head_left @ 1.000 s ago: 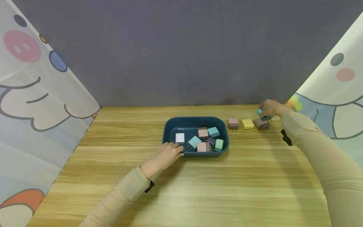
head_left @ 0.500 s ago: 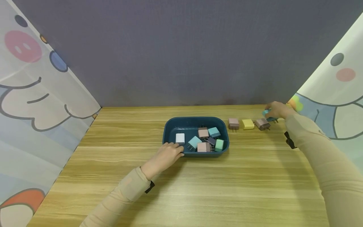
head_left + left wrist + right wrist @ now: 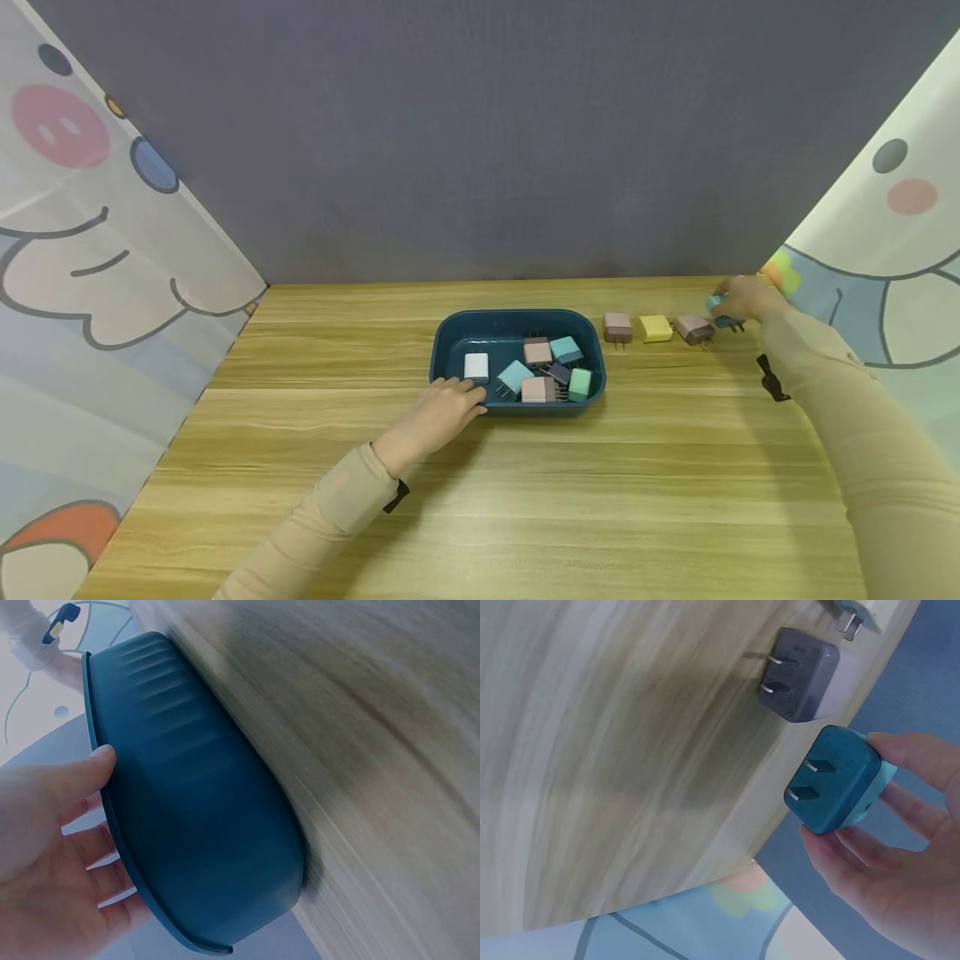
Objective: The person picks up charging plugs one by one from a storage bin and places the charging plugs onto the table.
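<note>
My right hand [image 3: 750,297] pinches a teal charger plug [image 3: 832,780] between thumb and fingers, its two prongs facing the right wrist camera. Beside it on the table lies a pink-brown charger plug [image 3: 693,327], then a yellow one [image 3: 656,328] and another pink-brown plug [image 3: 617,327], in a row. My left hand [image 3: 442,408] grips the near rim of a dark teal plastic bin [image 3: 202,795], thumb on the outer wall and fingers over the edge. Inside the bin are a white plug [image 3: 476,366] at the left and several coloured plugs, such as a light blue one [image 3: 515,377].
The wooden table [image 3: 570,500] runs back to a grey-purple partition [image 3: 480,150]. Cartoon-printed white sheets [image 3: 60,333] stand along the left and right sides, the right one close to my right hand.
My right hand has moved a little to the right with the teal charger plug, passing the end of the row. The left hand and the bin have stayed put.
</note>
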Available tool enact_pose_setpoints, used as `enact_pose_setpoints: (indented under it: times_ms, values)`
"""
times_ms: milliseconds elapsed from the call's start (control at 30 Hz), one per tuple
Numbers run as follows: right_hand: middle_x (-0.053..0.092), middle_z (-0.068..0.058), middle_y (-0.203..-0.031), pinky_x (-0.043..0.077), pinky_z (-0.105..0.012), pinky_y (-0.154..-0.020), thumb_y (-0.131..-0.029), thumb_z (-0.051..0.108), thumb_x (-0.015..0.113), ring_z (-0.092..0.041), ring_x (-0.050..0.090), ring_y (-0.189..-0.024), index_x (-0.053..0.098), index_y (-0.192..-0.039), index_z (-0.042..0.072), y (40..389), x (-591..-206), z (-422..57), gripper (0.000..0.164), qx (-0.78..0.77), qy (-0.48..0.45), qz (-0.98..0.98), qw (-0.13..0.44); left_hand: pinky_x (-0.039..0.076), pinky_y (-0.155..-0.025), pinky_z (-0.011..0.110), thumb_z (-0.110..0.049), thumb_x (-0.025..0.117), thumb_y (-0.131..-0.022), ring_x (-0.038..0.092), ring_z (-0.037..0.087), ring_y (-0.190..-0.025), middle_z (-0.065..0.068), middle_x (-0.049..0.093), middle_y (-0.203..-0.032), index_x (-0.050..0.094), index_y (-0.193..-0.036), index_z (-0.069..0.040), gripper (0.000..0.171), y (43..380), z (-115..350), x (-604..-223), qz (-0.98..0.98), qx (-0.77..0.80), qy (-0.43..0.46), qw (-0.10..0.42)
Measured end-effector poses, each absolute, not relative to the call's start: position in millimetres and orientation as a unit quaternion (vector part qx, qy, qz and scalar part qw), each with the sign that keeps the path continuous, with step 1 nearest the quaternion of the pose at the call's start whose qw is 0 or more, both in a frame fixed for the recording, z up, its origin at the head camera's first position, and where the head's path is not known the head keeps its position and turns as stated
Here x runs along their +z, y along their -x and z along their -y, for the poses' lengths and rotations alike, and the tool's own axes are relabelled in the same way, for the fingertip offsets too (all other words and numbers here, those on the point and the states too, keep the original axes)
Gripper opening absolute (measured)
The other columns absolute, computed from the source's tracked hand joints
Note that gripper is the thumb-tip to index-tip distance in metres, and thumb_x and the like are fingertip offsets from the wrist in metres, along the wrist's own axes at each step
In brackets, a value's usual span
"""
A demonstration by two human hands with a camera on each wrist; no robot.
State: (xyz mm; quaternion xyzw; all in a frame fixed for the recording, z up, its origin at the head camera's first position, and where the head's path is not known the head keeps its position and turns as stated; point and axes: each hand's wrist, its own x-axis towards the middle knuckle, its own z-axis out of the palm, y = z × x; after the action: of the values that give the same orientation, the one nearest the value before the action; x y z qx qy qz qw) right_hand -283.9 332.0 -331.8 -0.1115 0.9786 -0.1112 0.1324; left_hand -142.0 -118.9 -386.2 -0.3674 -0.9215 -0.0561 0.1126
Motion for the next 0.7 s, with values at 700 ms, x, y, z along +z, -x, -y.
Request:
enact_pose_setpoints:
  times_ms: [700]
  values:
    - [0.051, -0.036, -0.104, 0.04, -0.056, -0.074, -0.082, 0.019, 0.052, -0.051, 0.049, -0.091, 0.047, -0.107, -0.018, 276, -349, -348, 0.046, -0.104, 0.091, -0.978, 0.158, 0.031, -0.053, 0.023, -0.023, 0.06, -0.084, 0.048, 0.013, -0.061, 0.0, 0.061, -0.076, 0.06, -0.082, -0.013, 0.01, 142, 117, -388, 0.918, -0.048, 0.371, 0.13]
